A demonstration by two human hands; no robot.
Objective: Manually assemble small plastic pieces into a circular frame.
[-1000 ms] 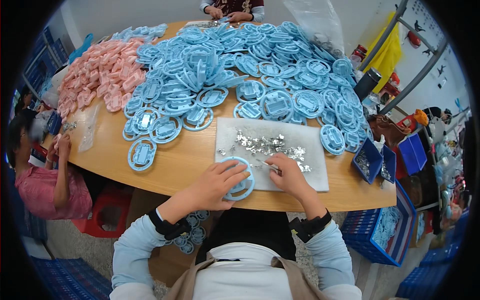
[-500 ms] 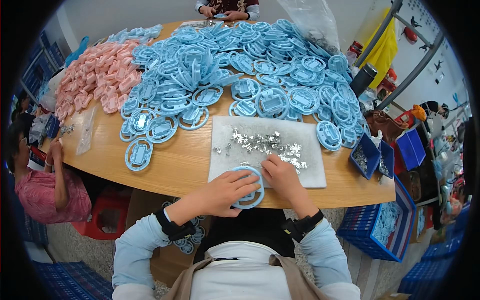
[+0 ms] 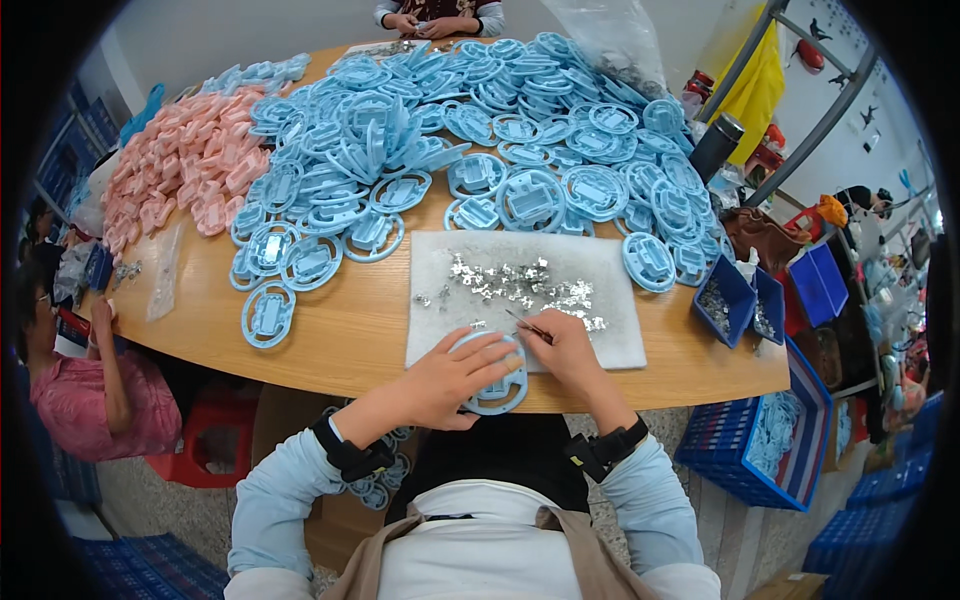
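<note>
At the table's near edge, my left hand (image 3: 455,375) grips a light-blue plastic ring-shaped part (image 3: 507,393), fingers across its top and thumb at its near side. My right hand (image 3: 562,345) is closed on a thin, dark pointed tool that looks like tweezers (image 3: 524,324), its tip toward the upper left. Both hands are over the lower part of a white foam pad (image 3: 428,262). Small shiny metal clips (image 3: 497,280) lie scattered on the pad, just beyond my fingers. My fingers hide part of the blue part's middle.
A big heap of blue parts (image 3: 530,200) covers the far table, with pink parts (image 3: 185,160) at left. Blue bins (image 3: 728,300) stand at the right edge; a blue crate (image 3: 730,440) is below. Co-workers sit at left (image 3: 105,400) and across the table (image 3: 440,18).
My right hand has drawn slightly away from the blue part, and the dark tool now shows clearly in its fingers. My left hand stays on the blue part. The whole view has shifted slightly.
</note>
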